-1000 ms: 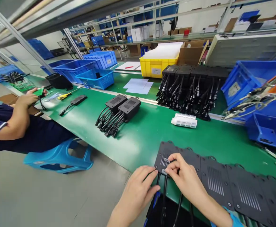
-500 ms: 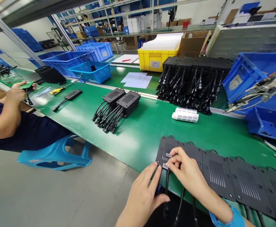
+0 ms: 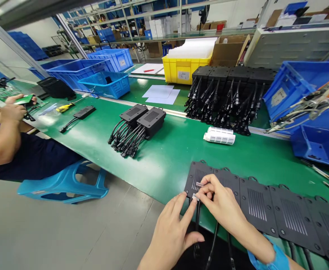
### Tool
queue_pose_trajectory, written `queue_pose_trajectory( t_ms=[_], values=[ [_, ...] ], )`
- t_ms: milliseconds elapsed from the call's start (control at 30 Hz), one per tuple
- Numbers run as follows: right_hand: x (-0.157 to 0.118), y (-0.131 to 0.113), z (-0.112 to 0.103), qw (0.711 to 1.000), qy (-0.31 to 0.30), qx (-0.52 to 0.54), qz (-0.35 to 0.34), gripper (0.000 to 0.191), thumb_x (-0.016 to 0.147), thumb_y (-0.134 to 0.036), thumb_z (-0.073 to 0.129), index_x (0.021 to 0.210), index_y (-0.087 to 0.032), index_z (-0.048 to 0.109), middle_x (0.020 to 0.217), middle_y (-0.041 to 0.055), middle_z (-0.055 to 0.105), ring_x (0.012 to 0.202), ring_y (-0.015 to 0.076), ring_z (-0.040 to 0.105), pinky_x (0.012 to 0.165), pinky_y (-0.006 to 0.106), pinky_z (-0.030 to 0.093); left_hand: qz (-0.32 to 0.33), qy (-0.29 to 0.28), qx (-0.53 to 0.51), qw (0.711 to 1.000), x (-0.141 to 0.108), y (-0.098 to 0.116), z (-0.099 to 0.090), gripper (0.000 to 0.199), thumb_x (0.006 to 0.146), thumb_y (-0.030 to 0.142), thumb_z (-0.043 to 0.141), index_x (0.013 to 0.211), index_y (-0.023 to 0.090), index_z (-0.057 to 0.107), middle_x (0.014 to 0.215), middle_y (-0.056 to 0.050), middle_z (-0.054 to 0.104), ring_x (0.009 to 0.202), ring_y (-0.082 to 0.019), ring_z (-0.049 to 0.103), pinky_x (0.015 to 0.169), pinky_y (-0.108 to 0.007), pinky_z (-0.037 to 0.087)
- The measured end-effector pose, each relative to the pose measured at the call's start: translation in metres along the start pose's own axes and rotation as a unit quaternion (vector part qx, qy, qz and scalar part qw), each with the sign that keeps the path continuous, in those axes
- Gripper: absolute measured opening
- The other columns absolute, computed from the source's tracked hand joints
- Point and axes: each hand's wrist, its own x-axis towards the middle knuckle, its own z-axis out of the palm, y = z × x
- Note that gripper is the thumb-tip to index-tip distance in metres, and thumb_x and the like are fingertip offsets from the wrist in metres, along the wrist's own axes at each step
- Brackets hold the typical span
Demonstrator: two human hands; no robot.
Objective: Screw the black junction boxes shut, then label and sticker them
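A row of flat black boxes (image 3: 257,204) with slotted tops and cables lies along the table's near edge. My right hand (image 3: 220,200) is over the leftmost box (image 3: 191,179), its thumb and fingertips pinched on a small pale label (image 3: 195,197). Another small label (image 3: 199,184) shows by its index finger. My left hand (image 3: 174,228) has its fingers spread, one fingertip at the box's lower left corner and the index fingertip touching the pinched label's edge. Rolled white label sheets (image 3: 220,135) lie farther back.
Two stacks of black boxes (image 3: 151,118) with cables stand mid-table. Behind are a yellow bin (image 3: 185,69), more cabled boxes (image 3: 232,75) and blue bins (image 3: 299,82). At the left, a seated person's hands (image 3: 14,108) hold a green board.
My left index fingertip has moved up to the label between my right fingertips. The view has shifted slightly. The other person's hands have lowered a little with the board.
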Motion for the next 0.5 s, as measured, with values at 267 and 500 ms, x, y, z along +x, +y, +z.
queue_pose_trajectory(
  t_ms=[267, 500],
  values=[
    [-0.005, -0.001, -0.011, 0.996, 0.041, -0.043, -0.064, 0.032, 0.083, -0.029, 0.051, 0.115, -0.024, 0.049, 0.081, -0.0003, 0.070, 0.062, 0.0163, 0.063, 0.054, 0.027, 0.047, -0.002, 0.004, 0.024, 1.000, 0.009, -0.001, -0.007, 0.068, 0.096, 0.065, 0.024, 0.127, 0.017, 0.061, 0.118, -0.018, 0.064, 0.100, -0.029, 0.066, 0.077, -0.039, 0.058],
    [-0.031, 0.024, -0.051, 0.986, 0.121, -0.095, -0.065, 0.023, 0.092, -0.042, 0.051, 0.081, -0.027, 0.064, 0.107, 0.0079, 0.064, 0.094, 0.0245, 0.062, 0.074, 0.035, 0.053, 0.003, -0.020, 0.059, 0.998, 0.015, 0.002, -0.008, 0.064, 0.097, 0.063, 0.024, 0.135, 0.021, 0.054, 0.114, -0.014, 0.064, 0.094, -0.027, 0.067, 0.073, -0.038, 0.059]
  ],
)
